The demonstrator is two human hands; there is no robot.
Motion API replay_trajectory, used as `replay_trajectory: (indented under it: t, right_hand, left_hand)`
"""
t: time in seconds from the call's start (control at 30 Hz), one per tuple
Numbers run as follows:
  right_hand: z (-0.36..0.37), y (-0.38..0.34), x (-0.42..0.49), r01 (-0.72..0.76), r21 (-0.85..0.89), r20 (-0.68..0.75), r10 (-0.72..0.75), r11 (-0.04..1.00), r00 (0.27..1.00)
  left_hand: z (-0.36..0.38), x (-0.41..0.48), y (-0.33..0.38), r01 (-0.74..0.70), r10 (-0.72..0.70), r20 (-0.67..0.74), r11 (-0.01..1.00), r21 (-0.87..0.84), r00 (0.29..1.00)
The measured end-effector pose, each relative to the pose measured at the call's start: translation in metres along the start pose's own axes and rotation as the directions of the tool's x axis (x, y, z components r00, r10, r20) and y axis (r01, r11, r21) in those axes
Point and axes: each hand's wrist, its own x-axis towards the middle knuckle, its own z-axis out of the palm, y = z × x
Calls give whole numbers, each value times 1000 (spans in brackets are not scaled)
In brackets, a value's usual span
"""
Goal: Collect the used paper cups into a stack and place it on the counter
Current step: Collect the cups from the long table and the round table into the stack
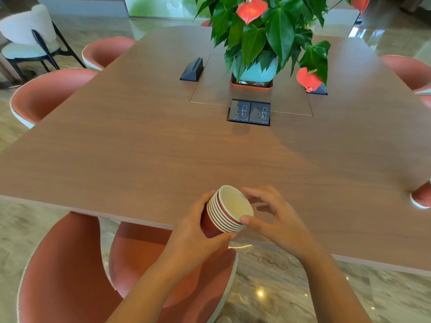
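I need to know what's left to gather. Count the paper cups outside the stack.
1: a red cup on the table, cut off at the picture's right edge. The left hand grips the stack. Others may hide behind the plant or out of view.

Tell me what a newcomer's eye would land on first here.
The stack of red paper cups, held tilted over the near edge of the table: the left hand grips it, the right hand pinches its top rim. Beyond, the potted plant with red flowers stands mid-table, and a lone red cup sits at the right edge.
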Motion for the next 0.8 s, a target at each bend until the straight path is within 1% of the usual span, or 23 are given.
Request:
replay_trajectory:
  t: [0.23, 0.43, 0.53, 0.67, 0.8]
  right_hand:
    - [12, -1, -1, -33, 12, 21, 33, 999, 999]
    - [25, -2, -11, -81, 25, 4, 81, 996, 997]
    - [32, -5, -18, -81, 17, -28, 82, 997, 996]
    - [46, -10, -33, -102, 10, -78, 102, 995, 992]
    - [77, -23, -49, -131, 19, -166, 133, 991, 977]
  left_hand:
    - [-2, -8, -1, -9, 7, 32, 998, 60, 999]
    - [-6, -18, -4, -11, 5, 66, 996, 90, 998]
    - [-9, -24, -7, 2, -10, 85, 995, 103, 996]
    - [-18, -34, -11, -19, 4, 123, 992, 123, 992]
    - [-38, -47, -20, -36, 20, 187, 996, 82, 982]
